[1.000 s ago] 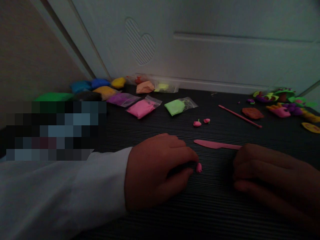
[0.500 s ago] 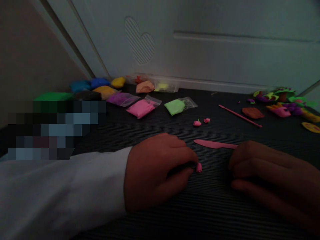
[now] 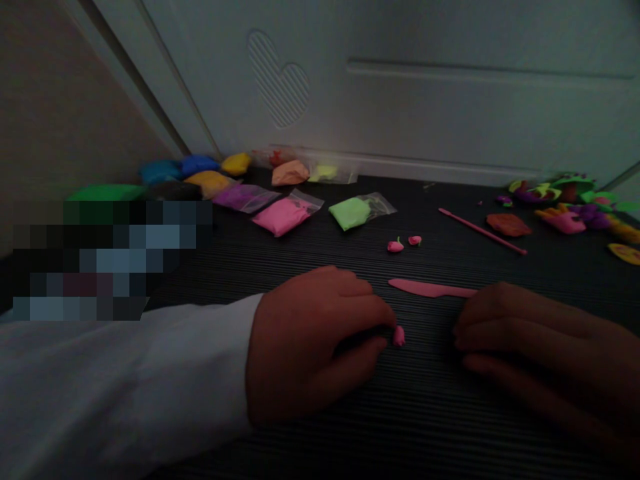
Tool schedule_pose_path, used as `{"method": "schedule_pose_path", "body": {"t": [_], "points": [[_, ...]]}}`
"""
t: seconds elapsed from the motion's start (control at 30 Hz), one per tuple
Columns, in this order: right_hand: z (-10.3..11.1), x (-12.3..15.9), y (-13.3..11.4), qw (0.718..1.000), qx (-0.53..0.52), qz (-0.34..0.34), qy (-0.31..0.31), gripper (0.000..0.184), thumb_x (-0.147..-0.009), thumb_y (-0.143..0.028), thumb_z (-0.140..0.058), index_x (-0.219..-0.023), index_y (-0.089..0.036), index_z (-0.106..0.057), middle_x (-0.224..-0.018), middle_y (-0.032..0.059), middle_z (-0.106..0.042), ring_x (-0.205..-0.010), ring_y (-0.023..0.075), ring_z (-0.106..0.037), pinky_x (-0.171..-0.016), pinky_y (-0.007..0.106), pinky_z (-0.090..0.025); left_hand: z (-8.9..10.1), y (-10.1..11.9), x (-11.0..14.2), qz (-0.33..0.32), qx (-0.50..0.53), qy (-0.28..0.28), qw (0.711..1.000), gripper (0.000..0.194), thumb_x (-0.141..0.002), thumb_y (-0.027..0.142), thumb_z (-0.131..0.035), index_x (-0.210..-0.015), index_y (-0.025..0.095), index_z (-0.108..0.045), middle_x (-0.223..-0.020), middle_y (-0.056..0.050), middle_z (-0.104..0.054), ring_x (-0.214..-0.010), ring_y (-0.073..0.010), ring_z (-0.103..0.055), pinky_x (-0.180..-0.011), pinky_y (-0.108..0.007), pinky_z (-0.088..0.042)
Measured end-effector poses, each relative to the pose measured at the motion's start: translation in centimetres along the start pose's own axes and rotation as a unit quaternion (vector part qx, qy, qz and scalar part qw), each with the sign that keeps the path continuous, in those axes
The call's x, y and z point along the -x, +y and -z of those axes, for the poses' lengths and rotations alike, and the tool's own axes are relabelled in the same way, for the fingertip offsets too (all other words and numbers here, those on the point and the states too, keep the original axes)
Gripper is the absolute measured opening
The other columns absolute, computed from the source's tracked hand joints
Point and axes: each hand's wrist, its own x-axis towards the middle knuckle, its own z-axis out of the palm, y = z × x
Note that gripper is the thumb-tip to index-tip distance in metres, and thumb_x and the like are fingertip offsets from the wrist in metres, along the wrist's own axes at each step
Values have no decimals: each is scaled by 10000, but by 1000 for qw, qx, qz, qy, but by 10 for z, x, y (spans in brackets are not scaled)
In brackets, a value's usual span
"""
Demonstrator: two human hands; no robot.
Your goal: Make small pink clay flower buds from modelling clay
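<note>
Near the middle of the dark table, my left hand [image 3: 320, 340] has its fingers curled in a pinch. At the tips of its thumb and index finger is a small pink clay flower bud [image 3: 399, 335], its near side partly covered by the fingers. My right hand [image 3: 535, 360] rests to the right with its fingers curled in; whatever they hold, if anything, is hidden. A pink plastic clay knife [image 3: 425, 288] lies just beyond, its handle end out of sight behind my right hand. Two more pink buds [image 3: 395, 247] with bits of green lie farther back.
Bags of coloured clay, including pink [image 3: 283, 215] and light green [image 3: 351, 213], line the back left. A thin pink stick [image 3: 483, 231] and a reddish-brown clay lump [image 3: 508, 225] lie at the right, before several colourful clay figures [image 3: 565, 219]. A white panel [image 3: 425, 113] rises behind.
My right hand's fingertips have shifted very slightly to the left. My left hand and the bud stay almost where they were; the view has moved a touch.
</note>
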Motion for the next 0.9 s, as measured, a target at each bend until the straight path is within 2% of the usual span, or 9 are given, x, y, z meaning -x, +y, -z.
{"method": "schedule_pose_path", "body": {"t": [0.9], "points": [[0, 0, 0, 1000, -20, -7, -8, 80, -827, -243, -467, -861, -221, -536, -787, 3, -556, -736, 131, -517, -625, 267, -427, -3, -2, 1, -1, 14, 14, 1000, 178, -776, 128, -498, -924, 157, -592, -767, 7, -544, -722, -127, -448, -646, -258, -282]]}}
